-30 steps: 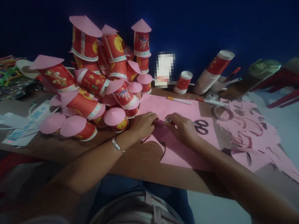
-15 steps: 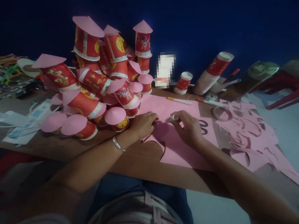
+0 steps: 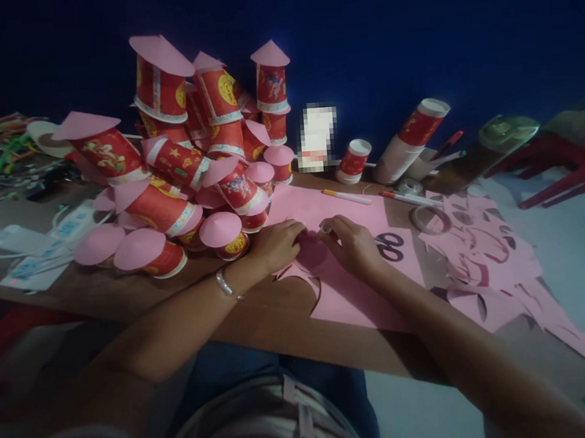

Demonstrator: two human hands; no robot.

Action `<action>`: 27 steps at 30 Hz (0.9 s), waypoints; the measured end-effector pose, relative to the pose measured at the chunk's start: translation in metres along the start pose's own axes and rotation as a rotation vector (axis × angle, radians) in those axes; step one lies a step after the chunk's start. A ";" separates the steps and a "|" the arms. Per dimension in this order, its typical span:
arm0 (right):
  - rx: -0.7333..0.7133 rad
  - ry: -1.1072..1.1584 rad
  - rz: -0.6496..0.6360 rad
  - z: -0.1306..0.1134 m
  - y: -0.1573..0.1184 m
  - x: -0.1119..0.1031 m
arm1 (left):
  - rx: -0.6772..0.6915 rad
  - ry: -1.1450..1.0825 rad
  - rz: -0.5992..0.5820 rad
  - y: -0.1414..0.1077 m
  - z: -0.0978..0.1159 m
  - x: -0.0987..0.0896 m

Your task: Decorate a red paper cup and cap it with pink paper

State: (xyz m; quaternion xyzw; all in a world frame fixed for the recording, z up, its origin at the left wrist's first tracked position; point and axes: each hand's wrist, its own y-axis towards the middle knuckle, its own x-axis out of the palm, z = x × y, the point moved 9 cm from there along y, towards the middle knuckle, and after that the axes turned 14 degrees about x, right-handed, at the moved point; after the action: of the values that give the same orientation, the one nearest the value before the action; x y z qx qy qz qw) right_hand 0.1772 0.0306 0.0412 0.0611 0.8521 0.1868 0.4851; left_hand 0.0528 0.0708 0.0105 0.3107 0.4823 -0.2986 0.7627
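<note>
A pink paper sheet [image 3: 363, 301] lies on the table between and under both hands. My left hand [image 3: 284, 243] has its fingers pinched together at the edge of a small pink paper piece [image 3: 313, 247]. Opposite it, my right hand [image 3: 351, 241] is closed round a small white object [image 3: 325, 229], which is mostly covered by the fingers and too blurred to name. Black-handled scissors [image 3: 390, 247] show their loops just right of my right hand. A curved cut edge runs through the sheet below my left hand.
Red paper cups with pink cone tops [image 3: 164, 208] are piled at the left. A power strip [image 3: 48, 243], markers [image 3: 346, 196], stacked cups [image 3: 412, 140], a tape roll [image 3: 430, 219] and pink scraps [image 3: 489, 245] surround the sheet.
The whole view has shifted slightly. My right hand has moved left, closer to my left hand, and the white object shows less. More of the scissor loops is uncovered.
</note>
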 end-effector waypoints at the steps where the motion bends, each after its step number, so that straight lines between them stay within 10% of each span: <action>1: 0.011 -0.010 0.004 0.002 0.001 0.000 | 0.001 0.004 -0.002 0.000 0.000 0.000; 8: 0.104 0.133 0.102 0.018 -0.003 -0.024 | -0.021 0.020 -0.008 0.000 0.000 -0.002; 13: 0.365 0.834 0.187 0.051 -0.007 -0.052 | 0.012 -0.005 0.020 -0.001 -0.001 0.000; 18: 0.626 1.298 -0.126 0.061 -0.004 -0.007 | 0.063 -0.084 0.229 -0.004 0.000 -0.012; 27: 0.713 1.303 -0.470 0.049 -0.024 0.041 | 0.192 -0.391 0.468 -0.010 0.019 -0.029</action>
State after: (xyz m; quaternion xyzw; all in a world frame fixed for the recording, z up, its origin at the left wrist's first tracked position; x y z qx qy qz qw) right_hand 0.1994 0.0326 -0.0241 -0.0911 0.9644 -0.2080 -0.1355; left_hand 0.0453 0.0542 0.0421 0.4203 0.2119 -0.2132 0.8561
